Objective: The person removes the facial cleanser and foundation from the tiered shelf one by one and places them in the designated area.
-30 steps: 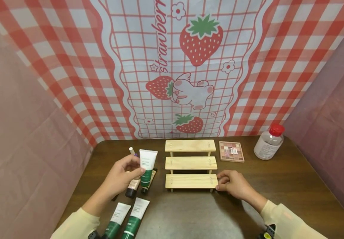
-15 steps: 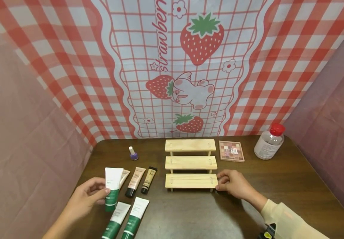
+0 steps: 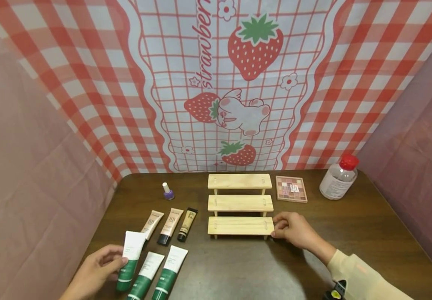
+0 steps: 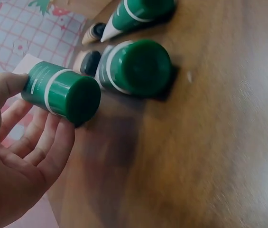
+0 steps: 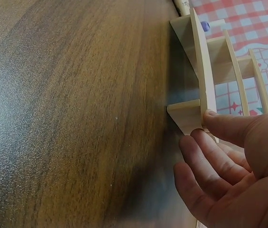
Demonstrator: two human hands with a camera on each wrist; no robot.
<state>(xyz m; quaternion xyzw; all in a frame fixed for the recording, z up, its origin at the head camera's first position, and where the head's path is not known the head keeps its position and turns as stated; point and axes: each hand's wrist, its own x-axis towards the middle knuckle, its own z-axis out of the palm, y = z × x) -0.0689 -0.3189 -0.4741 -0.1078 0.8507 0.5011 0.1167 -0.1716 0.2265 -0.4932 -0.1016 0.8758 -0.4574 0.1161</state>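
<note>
At the table's left front, my left hand (image 3: 97,268) pinches a white and green squeeze tube (image 3: 130,260), its green cap toward me. The left wrist view shows thumb and fingers on opposite sides of this tube (image 4: 53,90). Two matching tubes lie beside it, a middle tube (image 3: 146,275) and a right-hand tube (image 3: 170,273). My right hand (image 3: 295,231) grips the right end of the lowest step of a three-step wooden rack (image 3: 240,226). In the right wrist view the thumb lies on that step's edge (image 5: 204,71), with fingertips beneath.
Behind the green tubes lie two beige BB cream tubes, left (image 3: 152,223) and right (image 3: 171,225), and a gold tube (image 3: 187,224). Purple nail polish (image 3: 168,193) stands farther back. Right of the rack are an eyeshadow palette (image 3: 291,188) and a red-capped bottle (image 3: 337,179).
My left hand has carried the green and white tube from near the rack leftward and toward me, down beside the other two. The right hand stays at the rack.
</note>
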